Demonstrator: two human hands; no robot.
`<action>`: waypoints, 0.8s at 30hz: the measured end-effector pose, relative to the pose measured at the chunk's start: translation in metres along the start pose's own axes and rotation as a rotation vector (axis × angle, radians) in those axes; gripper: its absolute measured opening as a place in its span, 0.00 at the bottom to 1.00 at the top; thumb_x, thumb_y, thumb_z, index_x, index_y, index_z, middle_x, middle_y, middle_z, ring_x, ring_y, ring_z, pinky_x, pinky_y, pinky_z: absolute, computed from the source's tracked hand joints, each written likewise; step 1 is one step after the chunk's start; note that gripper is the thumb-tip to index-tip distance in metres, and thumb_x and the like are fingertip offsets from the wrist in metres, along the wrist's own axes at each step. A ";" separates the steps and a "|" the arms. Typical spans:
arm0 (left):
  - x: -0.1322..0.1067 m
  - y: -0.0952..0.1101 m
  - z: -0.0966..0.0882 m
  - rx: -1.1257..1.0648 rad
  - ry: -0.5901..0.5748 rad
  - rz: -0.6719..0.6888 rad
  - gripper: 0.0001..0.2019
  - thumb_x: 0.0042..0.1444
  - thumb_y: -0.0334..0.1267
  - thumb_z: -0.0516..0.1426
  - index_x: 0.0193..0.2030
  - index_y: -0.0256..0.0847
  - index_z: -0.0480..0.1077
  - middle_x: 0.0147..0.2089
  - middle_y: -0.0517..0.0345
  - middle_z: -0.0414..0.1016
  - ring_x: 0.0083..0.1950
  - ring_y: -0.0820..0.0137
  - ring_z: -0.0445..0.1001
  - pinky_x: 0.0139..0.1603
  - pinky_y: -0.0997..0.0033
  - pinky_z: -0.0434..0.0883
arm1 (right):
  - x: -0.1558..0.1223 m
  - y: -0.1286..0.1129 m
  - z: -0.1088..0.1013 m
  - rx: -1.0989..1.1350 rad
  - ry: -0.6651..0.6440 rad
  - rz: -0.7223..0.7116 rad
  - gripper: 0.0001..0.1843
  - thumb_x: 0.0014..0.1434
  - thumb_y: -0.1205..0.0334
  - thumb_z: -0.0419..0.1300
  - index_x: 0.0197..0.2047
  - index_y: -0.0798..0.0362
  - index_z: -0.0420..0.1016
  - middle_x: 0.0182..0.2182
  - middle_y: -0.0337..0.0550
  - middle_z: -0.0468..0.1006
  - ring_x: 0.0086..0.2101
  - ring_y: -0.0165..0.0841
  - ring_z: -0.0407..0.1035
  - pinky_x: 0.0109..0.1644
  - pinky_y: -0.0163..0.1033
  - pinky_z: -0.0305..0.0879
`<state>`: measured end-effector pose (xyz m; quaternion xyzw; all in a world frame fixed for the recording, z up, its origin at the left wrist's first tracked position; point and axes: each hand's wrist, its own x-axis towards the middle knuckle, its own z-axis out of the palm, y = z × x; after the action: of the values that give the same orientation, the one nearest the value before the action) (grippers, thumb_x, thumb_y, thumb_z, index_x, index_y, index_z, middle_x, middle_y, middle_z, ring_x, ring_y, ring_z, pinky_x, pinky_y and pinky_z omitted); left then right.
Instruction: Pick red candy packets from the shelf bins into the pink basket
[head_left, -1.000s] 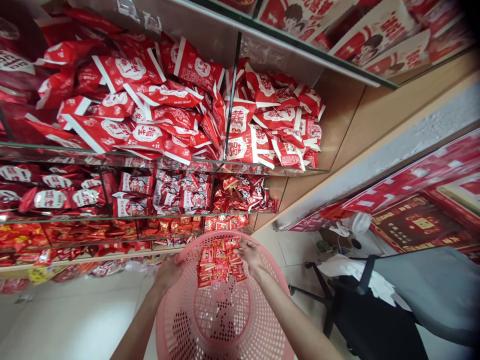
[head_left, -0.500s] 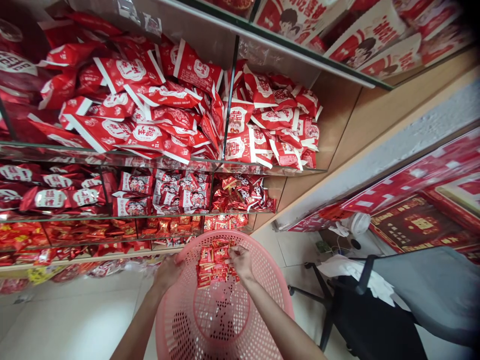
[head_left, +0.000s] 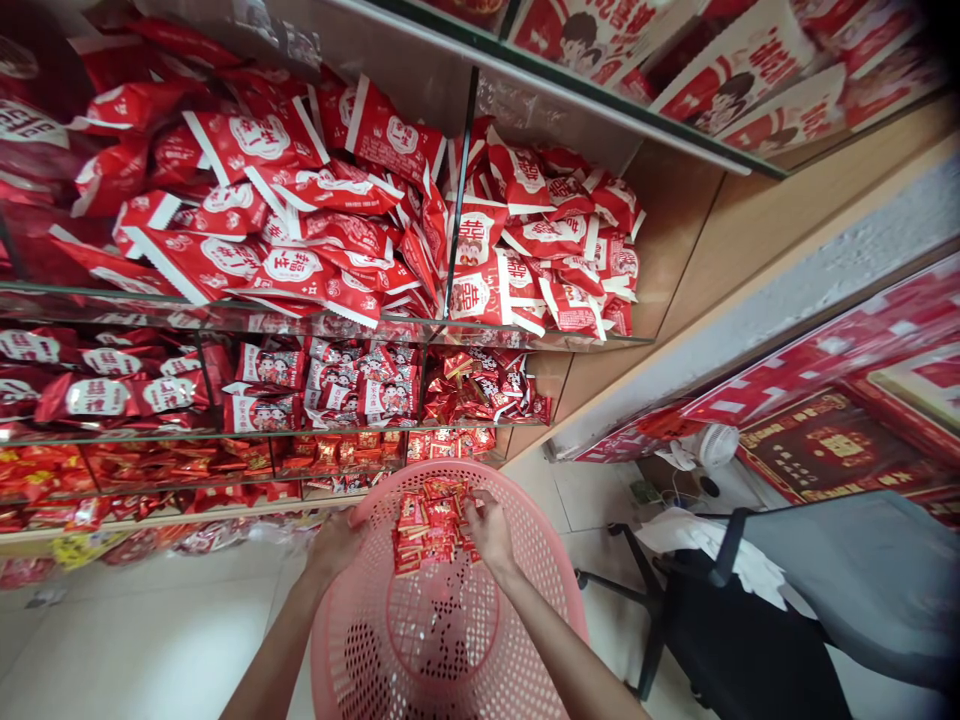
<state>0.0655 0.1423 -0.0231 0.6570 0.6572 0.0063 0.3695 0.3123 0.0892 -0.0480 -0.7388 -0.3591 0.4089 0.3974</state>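
A: What's biggest around here?

B: The wooden shelving unit with glass dividers [head_left: 686,235], across the far side, full of red-and-white film packets [head_left: 300,265]. Off to the right, apart from the basket, stands a black-and-grey swivel chair [head_left: 757,640].

A: Next size down?

B: The round pink perforated plastic basket [head_left: 364,605], directly before the person, mouth upward.

A: And the hands?

B: The left hand [head_left: 337,545] grips the basket's rim on the left. The right hand [head_left: 491,525] reaches inside, fingers bent; whether they pinch a packet, I can't tell.

A: Smallest last, then: where's the stuff it's at?

B: The heap of small oblong red packets [head_left: 424,525] lies in the basket, toward the shelves, immediately left of the right fingertips. That hand is nearer. The packets' long axes point several ways.

A: Anything in the way?

B: Nothing visible on the right hand's side; the left has the rim between.
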 end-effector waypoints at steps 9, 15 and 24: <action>0.004 -0.004 0.003 0.018 0.001 -0.024 0.13 0.55 0.37 0.50 0.44 0.39 0.72 0.46 0.51 0.78 0.46 0.66 0.74 0.42 0.74 0.66 | 0.021 0.008 0.007 0.215 0.072 0.098 0.21 0.41 0.50 0.58 0.36 0.53 0.62 0.18 0.32 0.70 0.14 0.30 0.64 0.15 0.34 0.59; 0.005 -0.008 0.006 -0.015 0.017 -0.032 0.14 0.54 0.38 0.50 0.44 0.40 0.72 0.45 0.52 0.78 0.46 0.65 0.75 0.42 0.73 0.67 | 0.017 0.011 -0.001 0.240 0.097 0.099 0.18 0.42 0.50 0.57 0.34 0.51 0.62 0.20 0.35 0.72 0.13 0.29 0.64 0.16 0.34 0.59; 0.006 -0.008 0.006 0.026 0.033 0.012 0.13 0.55 0.36 0.49 0.42 0.39 0.72 0.46 0.50 0.78 0.46 0.65 0.75 0.43 0.72 0.67 | 0.007 0.011 -0.004 0.129 0.120 0.115 0.17 0.44 0.53 0.56 0.36 0.53 0.66 0.20 0.39 0.73 0.16 0.34 0.67 0.18 0.36 0.60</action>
<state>0.0628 0.1431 -0.0342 0.6654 0.6593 0.0108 0.3499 0.3211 0.0889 -0.0585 -0.7543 -0.2647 0.4083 0.4407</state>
